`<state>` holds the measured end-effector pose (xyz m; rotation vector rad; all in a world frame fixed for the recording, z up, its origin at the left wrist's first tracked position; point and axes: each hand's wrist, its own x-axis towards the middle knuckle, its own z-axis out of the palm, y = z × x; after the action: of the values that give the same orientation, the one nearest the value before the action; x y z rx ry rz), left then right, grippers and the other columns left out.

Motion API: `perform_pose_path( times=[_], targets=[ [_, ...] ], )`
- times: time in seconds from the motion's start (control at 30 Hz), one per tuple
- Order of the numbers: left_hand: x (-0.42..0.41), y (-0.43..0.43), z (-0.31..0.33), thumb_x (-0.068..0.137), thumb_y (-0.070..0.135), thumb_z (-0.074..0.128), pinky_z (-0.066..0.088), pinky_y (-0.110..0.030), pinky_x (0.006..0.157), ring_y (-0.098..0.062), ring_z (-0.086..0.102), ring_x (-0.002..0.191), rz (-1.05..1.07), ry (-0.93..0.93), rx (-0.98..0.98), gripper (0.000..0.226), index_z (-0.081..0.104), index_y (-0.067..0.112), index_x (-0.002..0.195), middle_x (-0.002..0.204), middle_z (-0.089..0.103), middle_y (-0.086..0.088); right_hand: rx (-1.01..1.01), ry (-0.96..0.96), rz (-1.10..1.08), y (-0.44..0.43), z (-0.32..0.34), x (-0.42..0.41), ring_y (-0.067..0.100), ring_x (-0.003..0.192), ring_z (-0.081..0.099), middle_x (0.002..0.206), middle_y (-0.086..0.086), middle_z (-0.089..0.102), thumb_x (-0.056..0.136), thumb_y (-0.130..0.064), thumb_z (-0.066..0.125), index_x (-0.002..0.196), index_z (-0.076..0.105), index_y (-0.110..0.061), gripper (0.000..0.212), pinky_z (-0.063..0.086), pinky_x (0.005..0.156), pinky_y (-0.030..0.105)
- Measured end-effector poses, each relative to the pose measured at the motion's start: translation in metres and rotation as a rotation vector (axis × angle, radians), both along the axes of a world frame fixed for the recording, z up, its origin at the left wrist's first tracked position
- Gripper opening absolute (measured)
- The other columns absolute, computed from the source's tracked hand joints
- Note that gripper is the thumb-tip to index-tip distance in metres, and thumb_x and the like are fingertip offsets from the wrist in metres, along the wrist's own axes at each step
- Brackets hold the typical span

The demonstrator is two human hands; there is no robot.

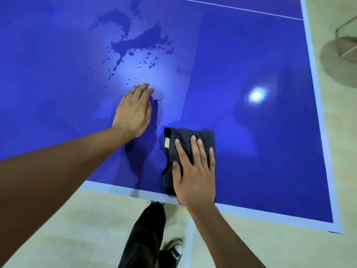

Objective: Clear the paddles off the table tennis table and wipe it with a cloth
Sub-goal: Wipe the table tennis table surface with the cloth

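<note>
A pale, cream-coloured floor (58, 229) lay beneath and around a blue table tennis table (260, 151), whose glossy top filled most of the view and was bordered by a light edge stripe along the near and right sides. A thin white line (231, 8) crossed the far part of the top. A round ceiling light reflection (256, 95) glared on the right half of the surface, and a softer glow spread near the middle. Across the left-centre of the top lay an irregular wet patch (135, 43), breaking into scattered droplets toward the near side. The person's left hand (133, 111) was pressed flat on the bare blue surface just below those droplets, fingers extended and close together, holding nothing. The right hand (195, 171) lay palm down with fingers spread and straight on a dark folded cloth (191, 136), pressing it to the table rather than gripping it; the cloth sat close to the near edge, just right of the left hand, with a small pale tag (166, 142) on its left side. Below the table edge showed a leg in dark trousers (144, 238) and a black sneaker (176, 250) with a white toe. At the far right, a metal frame (345, 49) stood on the floor with a grey shadow beneath it. No paddles were visible on the table.
</note>
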<state>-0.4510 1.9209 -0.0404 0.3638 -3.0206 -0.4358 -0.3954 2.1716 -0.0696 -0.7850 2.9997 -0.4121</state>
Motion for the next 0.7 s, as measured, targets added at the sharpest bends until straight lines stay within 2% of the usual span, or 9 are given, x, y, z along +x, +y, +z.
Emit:
perform_pose_path(
  times=[0.2, 0.4, 0.57, 0.7],
  targets=[
    [-0.061, -0.021, -0.007, 0.097, 0.014, 0.032, 0.026, -0.051, 0.122, -0.04, 0.033, 0.147, -0.029, -0.002, 0.019, 0.052, 0.045, 0.001, 0.146, 0.158, 0.039, -0.018, -0.021, 0.039, -0.057, -0.06, -0.008, -0.107, 0.021, 0.156, 0.015, 0.166, 0.006, 0.028, 0.102, -0.043, 0.035, 0.158, 0.032, -0.033, 0.057, 0.009, 0.126, 0.05],
    [-0.136, -0.042, -0.022, 0.1, 0.032, 0.029, 0.026, -0.049, 0.122, -0.036, 0.033, 0.148, -0.114, -0.005, 0.009, 0.057, 0.047, 0.005, 0.147, 0.157, 0.042, -0.014, -0.003, 0.087, -0.126, -0.115, -0.009, -0.242, 0.02, 0.156, 0.017, 0.166, 0.005, 0.029, 0.1, -0.044, 0.034, 0.158, 0.033, -0.032, 0.059, 0.008, 0.126, 0.049],
    [-0.156, -0.048, -0.033, 0.102, 0.033, 0.03, 0.023, -0.048, 0.124, -0.029, 0.028, 0.152, -0.1, 0.028, 0.034, 0.056, 0.042, 0.008, 0.151, 0.161, 0.036, -0.009, 0.041, 0.078, -0.172, -0.164, -0.008, -0.366, 0.018, 0.156, 0.013, 0.168, 0.003, 0.024, 0.101, -0.046, 0.032, 0.159, 0.029, -0.035, 0.059, 0.004, 0.127, 0.048],
    [-0.16, -0.046, -0.032, 0.103, 0.03, 0.033, 0.027, -0.049, 0.122, -0.031, 0.032, 0.15, -0.094, 0.055, 0.028, 0.054, 0.045, 0.005, 0.149, 0.16, 0.039, -0.011, 0.05, 0.041, -0.192, -0.198, -0.005, -0.451, 0.018, 0.156, 0.012, 0.169, 0.003, 0.022, 0.101, -0.046, 0.032, 0.159, 0.028, -0.036, 0.059, 0.002, 0.127, 0.048]
  ],
)
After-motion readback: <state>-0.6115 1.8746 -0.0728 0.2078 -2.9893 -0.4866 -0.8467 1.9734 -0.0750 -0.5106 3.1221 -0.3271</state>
